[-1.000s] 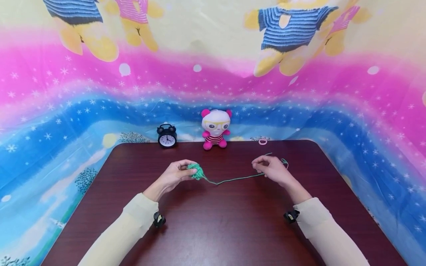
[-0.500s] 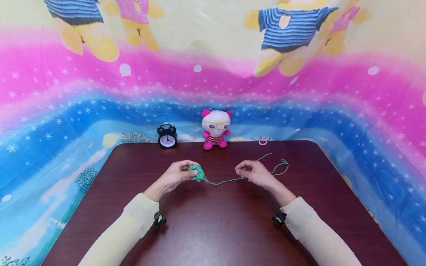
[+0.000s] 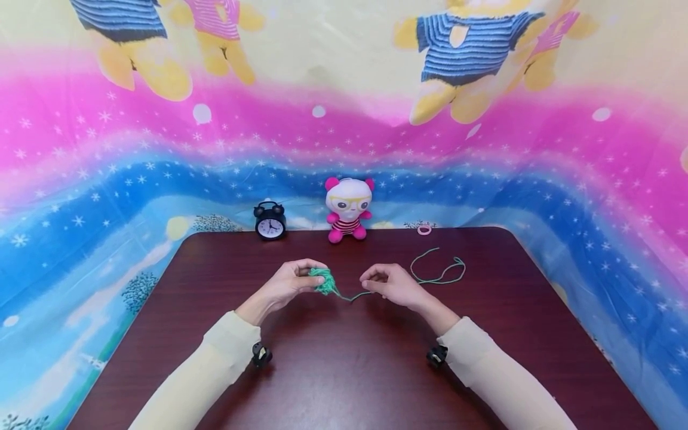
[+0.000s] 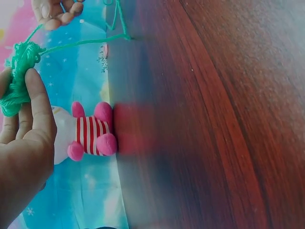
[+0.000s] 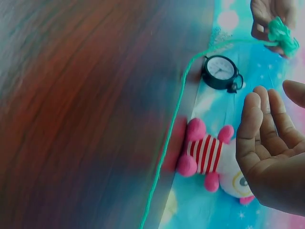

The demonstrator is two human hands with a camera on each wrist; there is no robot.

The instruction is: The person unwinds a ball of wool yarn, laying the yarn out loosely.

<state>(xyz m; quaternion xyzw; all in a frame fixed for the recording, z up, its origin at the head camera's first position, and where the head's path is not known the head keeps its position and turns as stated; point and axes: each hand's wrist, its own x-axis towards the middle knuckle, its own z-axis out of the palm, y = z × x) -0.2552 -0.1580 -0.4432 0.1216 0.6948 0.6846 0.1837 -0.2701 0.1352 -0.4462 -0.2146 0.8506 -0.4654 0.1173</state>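
Note:
A small bundle of green yarn [image 3: 323, 280] sits between the thumb and fingers of my left hand [image 3: 287, 283], raised over the middle of the table. From the bundle a loose strand [image 5: 164, 148] drops to the tabletop and runs right, passing beneath my right hand [image 3: 395, 285]. Its far end lies in a curved loop beyond that hand. In the right wrist view, the right hand [image 5: 271, 148] has loosely bent fingers, its thumb apart from them and nothing between. The left wrist view shows the yarn bundle [image 4: 21, 76] close up, gripped by thumb and fingertips.
Along the back edge of the brown table [image 3: 344, 370] stand a black alarm clock [image 3: 270, 222] and a pink and white plush panda [image 3: 349, 209]. A small pink ring [image 3: 424, 230] lies to their right. A printed cloth [image 3: 344, 137] hangs around the table.
My right hand has moved left along the strand toward the yarn bundle, uncovering the looped yarn end on the right. The left hand with the bundle has shifted slightly right.

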